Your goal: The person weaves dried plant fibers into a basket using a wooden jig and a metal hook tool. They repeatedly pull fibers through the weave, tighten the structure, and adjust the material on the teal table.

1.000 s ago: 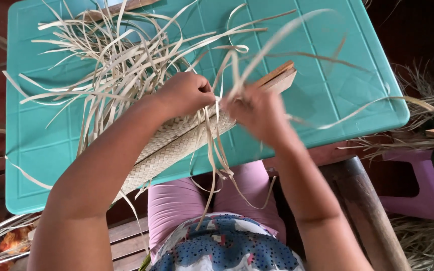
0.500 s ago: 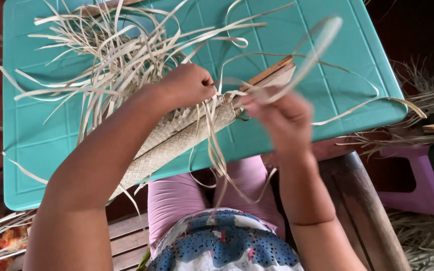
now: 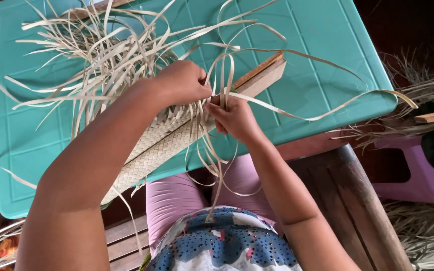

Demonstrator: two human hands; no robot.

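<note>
Our left hand [image 3: 184,83] and right hand [image 3: 234,118] both pinch pale strips [image 3: 222,75] over the woven mat [image 3: 151,148] on the teal desk [image 3: 317,85].

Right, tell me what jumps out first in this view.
At centre, the left hand and right hand meet, pinching pale leaf strips at the edge of a woven mat. The loose strips fan out over the turquoise plastic table, upper left. A wooden block lies under the mat's far end.
</note>
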